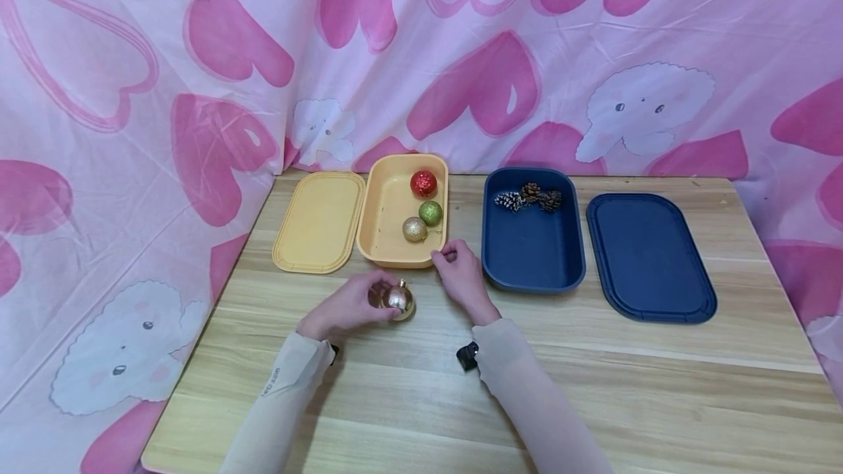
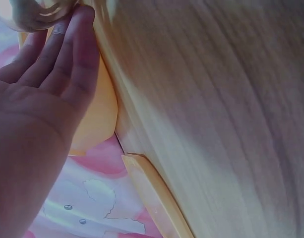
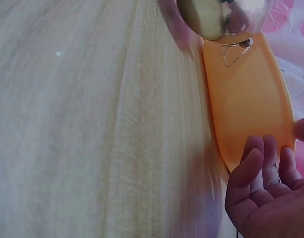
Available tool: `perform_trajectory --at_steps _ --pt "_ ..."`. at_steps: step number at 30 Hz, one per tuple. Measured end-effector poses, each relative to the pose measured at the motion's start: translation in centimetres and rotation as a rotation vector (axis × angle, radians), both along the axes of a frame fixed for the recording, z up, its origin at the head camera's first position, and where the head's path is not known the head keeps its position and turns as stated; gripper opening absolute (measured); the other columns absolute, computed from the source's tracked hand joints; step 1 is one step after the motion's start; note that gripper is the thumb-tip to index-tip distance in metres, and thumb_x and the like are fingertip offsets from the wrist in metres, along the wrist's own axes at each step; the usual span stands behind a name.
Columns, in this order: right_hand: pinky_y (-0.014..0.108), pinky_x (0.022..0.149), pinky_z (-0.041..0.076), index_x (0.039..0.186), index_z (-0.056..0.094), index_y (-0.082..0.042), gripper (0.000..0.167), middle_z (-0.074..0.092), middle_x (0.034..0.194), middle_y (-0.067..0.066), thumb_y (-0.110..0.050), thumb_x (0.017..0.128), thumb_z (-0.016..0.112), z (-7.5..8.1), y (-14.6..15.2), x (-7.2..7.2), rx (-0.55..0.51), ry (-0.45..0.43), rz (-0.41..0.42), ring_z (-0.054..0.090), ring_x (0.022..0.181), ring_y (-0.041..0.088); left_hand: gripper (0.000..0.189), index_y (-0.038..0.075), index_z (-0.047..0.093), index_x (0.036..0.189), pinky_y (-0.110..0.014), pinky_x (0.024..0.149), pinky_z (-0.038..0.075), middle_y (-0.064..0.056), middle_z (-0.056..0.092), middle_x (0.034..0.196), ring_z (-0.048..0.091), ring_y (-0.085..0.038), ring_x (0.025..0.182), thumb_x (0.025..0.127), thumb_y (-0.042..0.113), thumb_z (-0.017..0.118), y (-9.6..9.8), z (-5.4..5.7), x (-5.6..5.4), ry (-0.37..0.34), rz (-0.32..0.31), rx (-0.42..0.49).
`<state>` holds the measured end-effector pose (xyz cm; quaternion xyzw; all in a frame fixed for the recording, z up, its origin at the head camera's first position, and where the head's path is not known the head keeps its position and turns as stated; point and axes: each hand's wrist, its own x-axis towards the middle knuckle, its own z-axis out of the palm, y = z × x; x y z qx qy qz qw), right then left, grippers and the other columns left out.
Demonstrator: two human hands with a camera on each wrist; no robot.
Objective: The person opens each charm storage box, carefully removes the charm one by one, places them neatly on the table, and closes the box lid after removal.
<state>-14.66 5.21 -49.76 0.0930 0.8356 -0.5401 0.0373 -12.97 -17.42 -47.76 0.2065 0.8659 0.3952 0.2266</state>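
My left hand (image 1: 349,304) holds a shiny gold Christmas bauble (image 1: 400,300) between thumb and fingers, in front of the yellow box (image 1: 395,260). The bauble's metal cap points up, and a thin loop hangs from it in the right wrist view. At the box's front right corner, my right hand (image 1: 463,278) grips the rim, thumb over the edge and fingers (image 3: 248,163) against the outer wall. Inside this box lie a red glitter bauble (image 1: 424,183), a green one (image 1: 431,213) and a pale gold one (image 1: 415,230), all towards the right side.
A yellow lid (image 1: 319,222) lies left of the yellow box. To the right stands a dark blue box (image 1: 533,258) with several pine cones (image 1: 530,192) at its back, and a blue lid (image 1: 652,258) beyond it. A pink patterned cloth (image 1: 461,57) hangs behind the wooden table (image 1: 408,393).
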Motion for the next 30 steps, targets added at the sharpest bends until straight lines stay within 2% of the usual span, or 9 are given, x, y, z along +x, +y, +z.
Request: perform_trajectory --at_steps 6,22,30 --pt "0.029 0.069 0.045 0.097 0.059 -0.012 0.024 0.062 0.088 0.005 -0.035 0.091 0.059 -0.04 -0.03 -0.03 -0.001 -0.006 0.006 0.057 0.076 0.020 0.050 0.007 0.059 0.117 -0.033 0.086 0.053 -0.005 0.067 0.106 0.063 -0.016 0.093 0.076 0.028 0.080 -0.01 -0.24 -0.02 -0.003 -0.009 0.019" --pt "0.029 0.071 0.045 0.097 0.058 -0.012 0.025 0.063 0.088 0.005 -0.035 0.090 0.060 0.25 0.10 -0.07 -0.018 -0.014 0.008 0.058 0.077 0.020 0.052 0.008 0.058 0.121 -0.037 0.085 0.052 -0.006 0.065 0.108 0.060 -0.018 0.095 0.080 0.033 0.077 0.07 -0.32 -0.35 0.000 0.001 -0.023" --pt "0.029 0.072 0.046 0.098 0.058 -0.012 0.025 0.063 0.089 0.005 -0.036 0.091 0.059 0.06 0.11 -0.12 -0.012 -0.024 0.007 0.058 0.079 0.020 0.057 0.012 0.058 0.124 -0.039 0.093 0.050 -0.002 0.065 0.113 0.061 -0.017 0.101 0.076 0.033 0.081 -0.03 -0.41 -0.09 0.040 0.030 -0.035"
